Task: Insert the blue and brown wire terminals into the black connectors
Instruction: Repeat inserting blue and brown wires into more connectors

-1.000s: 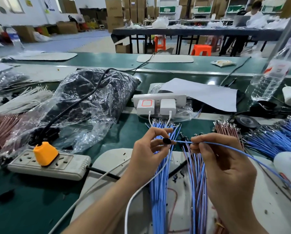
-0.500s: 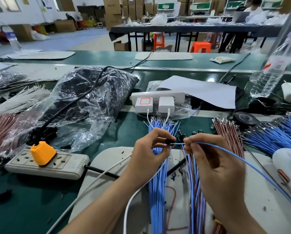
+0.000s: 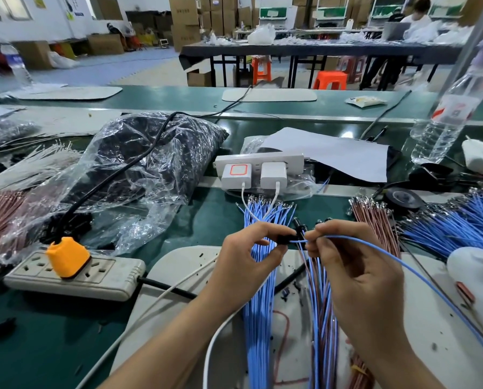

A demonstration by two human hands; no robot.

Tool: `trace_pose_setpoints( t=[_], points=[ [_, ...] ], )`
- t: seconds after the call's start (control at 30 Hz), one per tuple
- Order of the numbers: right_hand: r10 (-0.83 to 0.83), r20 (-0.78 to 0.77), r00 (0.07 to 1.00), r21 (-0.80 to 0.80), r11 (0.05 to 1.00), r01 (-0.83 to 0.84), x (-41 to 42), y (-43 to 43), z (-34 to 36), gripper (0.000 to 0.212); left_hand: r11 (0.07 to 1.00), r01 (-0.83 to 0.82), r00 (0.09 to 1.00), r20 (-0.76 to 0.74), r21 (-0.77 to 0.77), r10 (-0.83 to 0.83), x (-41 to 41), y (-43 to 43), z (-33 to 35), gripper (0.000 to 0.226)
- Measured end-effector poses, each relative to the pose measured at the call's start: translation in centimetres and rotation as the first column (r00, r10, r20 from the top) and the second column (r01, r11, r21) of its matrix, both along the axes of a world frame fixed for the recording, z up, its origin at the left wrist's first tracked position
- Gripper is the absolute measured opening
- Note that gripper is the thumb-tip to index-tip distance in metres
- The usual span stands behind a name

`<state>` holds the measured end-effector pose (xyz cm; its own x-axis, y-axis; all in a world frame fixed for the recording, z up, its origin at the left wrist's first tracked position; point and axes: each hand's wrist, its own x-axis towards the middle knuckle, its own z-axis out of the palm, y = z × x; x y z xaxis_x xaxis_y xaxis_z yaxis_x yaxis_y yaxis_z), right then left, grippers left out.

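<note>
Step in hand: seating a blue terminal. The left hand pinches a black connector between thumb and curled fingers, above the white mat on the table. The right hand pinches a single blue wire close behind its tip, fingers narrow on the insulation. The wire's tail runs off to the lower right. The terminal itself is hidden at the connector mouth, so full seating cannot be confirmed. Recommended practice: keep the connector still, hold the wire in line with the cavity, grip near the tip so it does not buckle, push straight, then tug lightly to check the latch. Loose stock lies near: a blue bundle under the left hand and a brown bundle beyond the right. Against the frames of a second and half a second ago, the bare run of wire between connector and right fingertips is shorter and the hands stand closer together. By judgement, the terminal has advanced into the housing.
</note>
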<state>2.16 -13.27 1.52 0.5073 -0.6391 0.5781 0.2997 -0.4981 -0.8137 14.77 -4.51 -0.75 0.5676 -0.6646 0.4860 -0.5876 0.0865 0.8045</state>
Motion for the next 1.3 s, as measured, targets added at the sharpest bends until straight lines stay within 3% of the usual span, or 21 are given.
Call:
trace_pose_setpoints(
  t=[0.33,0.43,0.53,0.7,0.8,1.0,1.1,1.13,1.2,1.27,1.3],
  points=[
    [0.059,-0.049,0.997,0.143,0.988,-0.052,0.7,-1.0,-0.6,0.023,0.998,0.060,0.990,0.126,0.005,-0.060,-0.1,0.1,0.1,0.028],
    [0.059,-0.062,0.996,0.176,0.983,-0.048,0.7,-1.1,-0.7,0.028,0.999,0.049,0.997,0.065,0.007,-0.050,-0.4,0.0,0.2,0.025],
    [0.093,-0.111,0.989,0.244,0.968,-0.063,0.9,-1.4,-0.8,0.020,0.999,0.042,0.998,0.041,0.008,-0.043,-0.6,0.1,0.3,0.022],
    [0.222,-0.059,0.973,0.534,0.831,-0.157,1.1,-1.6,-1.2,0.005,0.999,0.045,0.996,0.073,0.000,-0.045,-0.6,0.1,0.2,0.016],
    [0.282,-0.053,0.958,0.581,0.789,-0.200,1.0,-1.7,-1.4,0.027,0.999,0.042,0.997,0.068,-0.022,-0.041,-0.5,0.1,0.1,0.015],
    [0.249,0.014,0.968,0.609,0.766,-0.206,1.3,-1.8,-1.5,0.022,1.000,-0.015,0.963,0.269,0.009,0.012,-0.5,0.0,0.2,0.031],
    [0.148,0.133,0.980,0.738,0.646,-0.198,1.1,-2.8,-1.0,0.024,0.993,-0.108,0.938,0.327,-0.050,0.119,0.0,0.1,0.3,0.038],
    [0.073,0.188,0.979,0.793,0.577,-0.195,0.8,-3.6,-0.8,0.024,0.979,-0.182,0.948,0.246,-0.094,0.200,0.4,0.3,0.3,0.039],
    [-0.123,0.244,0.962,0.858,0.490,-0.155,-0.1,-5.6,-0.1,0.020,0.897,-0.407,0.913,-0.097,-0.170,0.396,2.0,0.9,0.5,0.035],
    [-0.301,0.259,0.918,0.861,0.502,-0.078,-0.9,-7.5,0.5,0.020,0.754,-0.629,0.741,-0.438,-0.189,0.509,4.2,1.6,0.8,0.026],
    [-0.358,0.257,0.898,0.838,0.545,-0.023,-1.1,-8.1,0.7,0.023,0.706,-0.684,0.670,-0.539,-0.181,0.511,5.1,1.9,0.7,0.022]
  ],
)
